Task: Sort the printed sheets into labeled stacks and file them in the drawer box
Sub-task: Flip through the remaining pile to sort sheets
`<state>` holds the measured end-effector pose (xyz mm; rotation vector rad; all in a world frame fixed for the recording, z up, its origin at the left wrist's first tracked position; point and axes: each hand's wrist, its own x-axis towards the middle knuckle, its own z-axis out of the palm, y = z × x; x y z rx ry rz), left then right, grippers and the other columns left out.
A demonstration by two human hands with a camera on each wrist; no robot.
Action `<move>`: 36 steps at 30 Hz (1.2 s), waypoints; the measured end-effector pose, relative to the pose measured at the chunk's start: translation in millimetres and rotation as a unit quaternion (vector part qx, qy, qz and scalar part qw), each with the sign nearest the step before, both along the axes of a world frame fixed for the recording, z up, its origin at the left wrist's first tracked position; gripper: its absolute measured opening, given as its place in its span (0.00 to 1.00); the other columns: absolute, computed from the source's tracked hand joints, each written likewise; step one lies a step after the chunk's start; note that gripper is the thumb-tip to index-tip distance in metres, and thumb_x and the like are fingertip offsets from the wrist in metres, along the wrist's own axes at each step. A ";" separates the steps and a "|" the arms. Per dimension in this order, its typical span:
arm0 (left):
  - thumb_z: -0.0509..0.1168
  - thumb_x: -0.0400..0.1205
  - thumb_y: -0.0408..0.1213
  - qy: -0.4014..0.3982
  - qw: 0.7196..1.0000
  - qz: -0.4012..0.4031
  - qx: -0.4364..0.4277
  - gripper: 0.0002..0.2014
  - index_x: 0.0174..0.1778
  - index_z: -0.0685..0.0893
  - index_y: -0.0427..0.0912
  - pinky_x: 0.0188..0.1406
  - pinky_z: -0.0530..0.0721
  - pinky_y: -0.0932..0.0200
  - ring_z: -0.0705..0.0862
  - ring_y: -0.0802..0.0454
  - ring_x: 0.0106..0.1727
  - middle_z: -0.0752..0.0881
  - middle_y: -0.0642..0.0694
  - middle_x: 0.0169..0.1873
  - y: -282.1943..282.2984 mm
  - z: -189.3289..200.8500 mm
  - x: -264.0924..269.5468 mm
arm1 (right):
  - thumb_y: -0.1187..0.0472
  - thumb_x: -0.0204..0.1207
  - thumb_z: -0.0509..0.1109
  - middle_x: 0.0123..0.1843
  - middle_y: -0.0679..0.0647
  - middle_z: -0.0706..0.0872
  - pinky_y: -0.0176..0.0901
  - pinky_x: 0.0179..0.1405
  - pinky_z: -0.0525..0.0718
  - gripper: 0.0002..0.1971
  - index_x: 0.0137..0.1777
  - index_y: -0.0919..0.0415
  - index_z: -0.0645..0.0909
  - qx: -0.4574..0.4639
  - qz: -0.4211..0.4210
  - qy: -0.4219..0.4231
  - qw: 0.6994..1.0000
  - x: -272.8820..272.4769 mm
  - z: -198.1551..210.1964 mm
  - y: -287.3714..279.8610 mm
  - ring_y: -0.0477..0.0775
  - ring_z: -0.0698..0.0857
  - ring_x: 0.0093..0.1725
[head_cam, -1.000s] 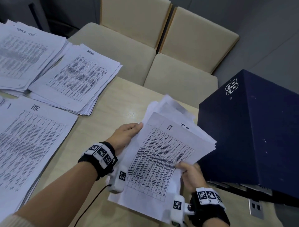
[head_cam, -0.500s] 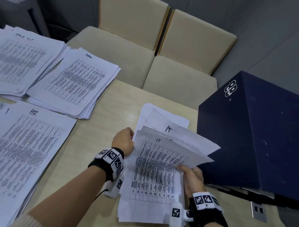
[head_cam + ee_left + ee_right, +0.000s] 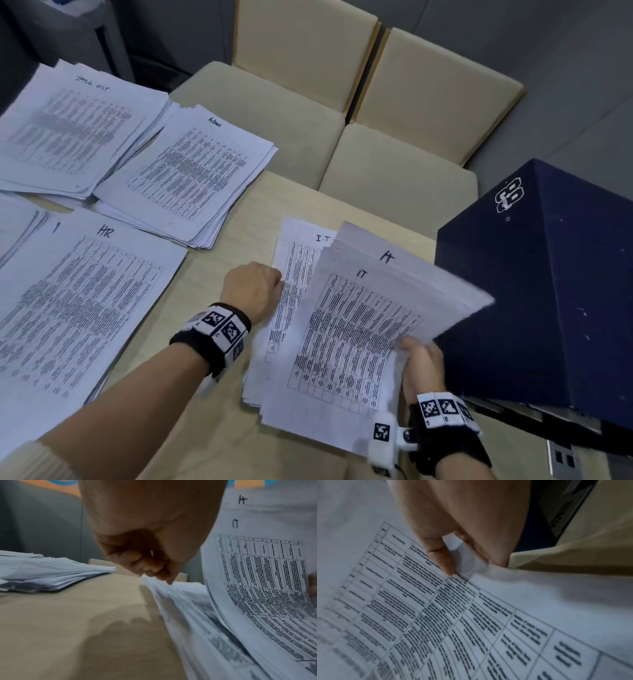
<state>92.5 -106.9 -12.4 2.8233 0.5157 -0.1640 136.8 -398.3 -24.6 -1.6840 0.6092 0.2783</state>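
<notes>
just ahead of the left hand [image 3: 255, 291], in the head view, lies the it stack [image 3: 298, 308], its lower sheets flat on the table [image 3: 219, 267]. the left hand is clenched at the stack's left edge; its fingers are hidden here. the right hand [image 3: 419, 365] grasps the upper sheets [image 3: 370, 325] of that stack by their right edge and holds them raised and fanned. just beyond the right hand stands the dark blue drawer box [image 3: 548, 291]. well to the left of the left hand lie the hr stack [image 3: 78, 308], the admin stack [image 3: 191, 171] and a further stack [image 3: 68, 126] with an unclear label.

in the left wrist view, the left hand [image 3: 154, 540] has its fingers [image 3: 150, 566] curled, their tips at the edge of the flat sheets [image 3: 188, 608]. whether they pinch paper cannot be told.

in the right wrist view, the right hand [image 3: 462, 527] pinches the sheet margin [image 3: 467, 561] between thumb and fingers; the paper buckles at the grip.

judged step: gathering and squaring the it stack before filing. the next move calls for lowering the raised sheets onto the flat ones, aligning all edges with both hands, then carrying the stack to the drawer box. no open drawer shows in these views.
</notes>
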 end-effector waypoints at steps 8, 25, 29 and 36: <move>0.66 0.81 0.62 0.116 0.983 0.110 -0.095 0.24 0.51 0.79 0.41 0.43 0.81 0.54 0.84 0.43 0.48 0.84 0.44 0.45 5.3 -11.7 -5.7 | 0.69 0.46 0.71 0.44 0.63 0.80 0.43 0.40 0.75 0.34 0.59 0.72 0.78 0.032 0.004 0.038 0.999 12.3 -7.5 7.3 0.58 0.80 0.46; 0.67 0.79 0.29 -0.078 0.927 -0.115 -0.348 0.10 0.48 0.91 0.45 0.40 0.79 0.57 0.78 0.60 0.31 0.84 0.55 0.32 11.2 14.1 -31.5 | 0.74 0.71 0.67 0.38 0.56 0.91 0.44 0.42 0.82 0.08 0.44 0.66 0.87 0.038 0.050 0.018 0.998 4.4 10.6 7.2 0.58 0.87 0.40; 0.60 0.76 0.27 -0.070 0.922 0.018 -0.380 0.19 0.57 0.88 0.47 0.53 0.86 0.53 0.88 0.51 0.49 0.90 0.52 0.51 10.0 -1.1 -28.5 | 0.70 0.70 0.70 0.33 0.59 0.88 0.54 0.42 0.83 0.04 0.38 0.67 0.86 0.008 0.021 0.040 0.999 4.1 9.7 6.3 0.61 0.86 0.37; 0.73 0.76 0.48 0.072 0.968 0.120 -0.206 0.14 0.43 0.85 0.40 0.45 0.88 0.52 0.87 0.42 0.44 0.89 0.43 0.40 -1.3 -18.5 -19.6 | 0.66 0.53 0.68 0.32 0.57 0.76 0.46 0.36 0.73 0.06 0.29 0.63 0.75 0.036 -0.019 -0.005 0.999 -5.9 2.8 2.7 0.55 0.76 0.33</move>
